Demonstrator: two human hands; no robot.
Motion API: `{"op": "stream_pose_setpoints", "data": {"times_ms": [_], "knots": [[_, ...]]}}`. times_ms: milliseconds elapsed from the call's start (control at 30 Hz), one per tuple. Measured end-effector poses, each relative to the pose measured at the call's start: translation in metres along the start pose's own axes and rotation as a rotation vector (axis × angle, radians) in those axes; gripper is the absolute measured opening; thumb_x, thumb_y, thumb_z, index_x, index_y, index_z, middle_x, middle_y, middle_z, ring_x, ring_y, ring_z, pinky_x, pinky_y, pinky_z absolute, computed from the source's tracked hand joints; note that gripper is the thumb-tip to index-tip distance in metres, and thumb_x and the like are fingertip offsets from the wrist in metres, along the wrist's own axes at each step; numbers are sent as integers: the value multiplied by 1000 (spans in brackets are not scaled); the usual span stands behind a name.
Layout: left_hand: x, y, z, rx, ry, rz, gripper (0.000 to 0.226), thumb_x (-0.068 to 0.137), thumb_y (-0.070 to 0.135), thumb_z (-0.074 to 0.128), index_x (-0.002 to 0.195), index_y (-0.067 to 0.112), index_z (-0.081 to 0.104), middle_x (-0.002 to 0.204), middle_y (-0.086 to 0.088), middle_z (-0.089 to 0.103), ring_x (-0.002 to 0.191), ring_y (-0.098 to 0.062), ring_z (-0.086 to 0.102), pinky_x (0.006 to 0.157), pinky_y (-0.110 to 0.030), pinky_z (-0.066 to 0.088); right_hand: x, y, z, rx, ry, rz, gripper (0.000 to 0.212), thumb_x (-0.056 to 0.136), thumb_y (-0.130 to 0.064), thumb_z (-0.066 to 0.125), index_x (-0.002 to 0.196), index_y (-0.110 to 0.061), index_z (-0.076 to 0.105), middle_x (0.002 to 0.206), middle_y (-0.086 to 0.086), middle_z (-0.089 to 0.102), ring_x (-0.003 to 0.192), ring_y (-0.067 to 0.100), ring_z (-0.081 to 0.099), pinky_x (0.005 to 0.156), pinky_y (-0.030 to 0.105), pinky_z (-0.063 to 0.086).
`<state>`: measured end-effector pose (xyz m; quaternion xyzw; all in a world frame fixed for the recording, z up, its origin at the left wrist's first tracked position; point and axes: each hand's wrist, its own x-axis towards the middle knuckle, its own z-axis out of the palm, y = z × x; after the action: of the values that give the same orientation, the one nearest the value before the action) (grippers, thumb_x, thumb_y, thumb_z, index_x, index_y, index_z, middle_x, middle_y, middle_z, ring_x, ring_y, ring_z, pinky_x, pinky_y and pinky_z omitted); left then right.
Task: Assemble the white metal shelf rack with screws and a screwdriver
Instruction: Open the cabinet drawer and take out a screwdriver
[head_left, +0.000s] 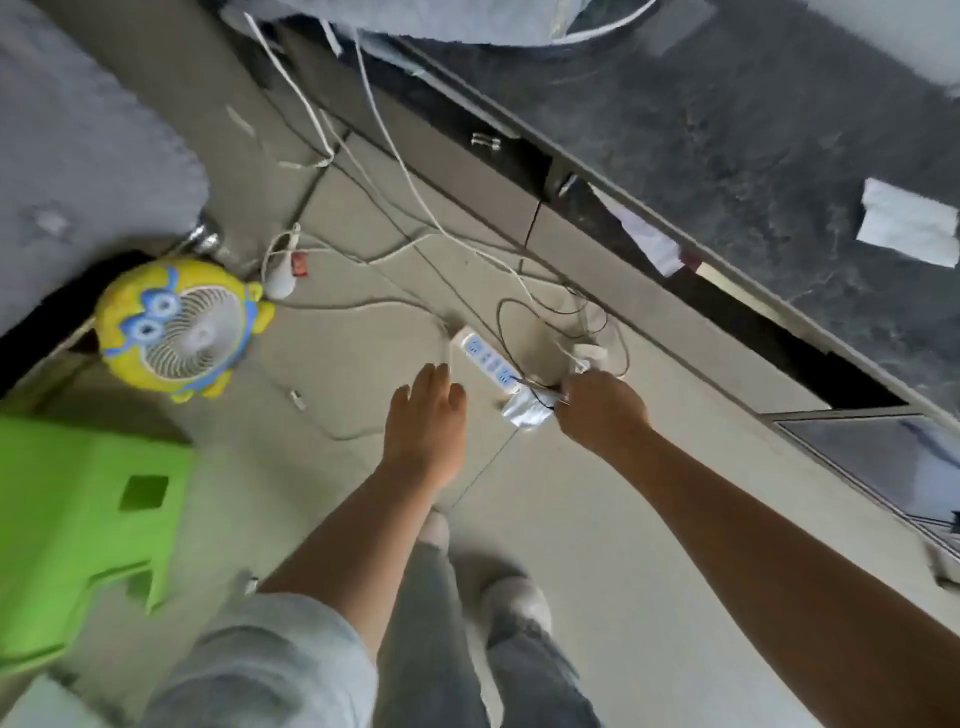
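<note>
Standing over tiled floor (597, 519), both arms reaching down.

Right hand (602, 410) curled around a small clear plastic bag (527, 410), pinched at its edge; something thin and dark sticking out near the knuckles, too blurred to say whether tool or cable. Bag hanging just above the white power strip (480, 358) and its tangle of cables (415, 197).

Left hand (428, 415) flat, fingers straight and together, holding nothing, hovering beside the strip.

No shelf rack parts visible anywhere in view. Bag probably the screw pack, judging by the task, but contents not readable.

Handling, as a guess: bag light, floppy, slick film; small loose screws inside likely to shift and bunch at the bottom. Best gripped near the top seam, or cupped underneath with the free left hand. Tearing open over the floor risks screws scattering among the cables.

Also around: yellow cartoon desk fan (176, 330) on the floor, green plastic stool (78, 519) at left, dark marble counter (727, 130) at right with a folded white cloth (906, 223).
</note>
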<state>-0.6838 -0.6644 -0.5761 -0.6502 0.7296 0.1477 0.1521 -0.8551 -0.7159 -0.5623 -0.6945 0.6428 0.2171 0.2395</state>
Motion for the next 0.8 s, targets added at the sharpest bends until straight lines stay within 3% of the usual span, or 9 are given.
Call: {"op": "stream_pose_setpoints", "data": {"times_ms": [67,133,200,300,633,800], "knots": [[-48,-10,-6,-42,22,-104,37,55,15,78,88,5,65,104,-12,61,96,-28,61,67,-32,50,-22,-26,-4,-49,-20,-122,27,92,-22,45,113,-10,55,113,11,58,106,28,56,81,31,46],[-95,-21,0,-116,53,-215,36,36,12,82,67,7,65,79,-10,65,68,-27,64,49,-27,48,-45,-52,-5,-98,-29,-220,25,92,-25,45,110,-10,55,110,11,60,104,28,56,79,31,45],[-144,-28,8,-178,0,-334,31,54,14,77,81,5,65,92,-11,64,80,-28,63,60,-30,49,-70,-81,1,-143,-47,-301,23,92,-23,45,108,-10,56,110,9,59,104,27,56,79,30,44],[-213,-36,34,-229,-81,-518,31,89,16,44,118,8,49,128,-8,46,116,-27,45,88,-33,39,-114,-123,19,-188,-92,-415,20,91,-18,44,106,-12,56,111,7,58,105,25,55,74,25,37],[-458,-51,123,-496,-95,-973,33,94,17,39,126,13,41,130,-3,43,119,-22,43,92,-32,36,-298,-248,160,-520,-292,-716,28,86,-11,47,112,-10,56,118,9,58,113,27,54,84,27,44],[-593,-56,172,-546,-123,-1105,32,94,20,38,126,14,42,131,-4,43,119,-22,42,94,-32,34,-407,-299,234,-614,-297,-827,28,85,-10,48,113,-8,53,118,10,57,112,27,54,84,27,43]]}}
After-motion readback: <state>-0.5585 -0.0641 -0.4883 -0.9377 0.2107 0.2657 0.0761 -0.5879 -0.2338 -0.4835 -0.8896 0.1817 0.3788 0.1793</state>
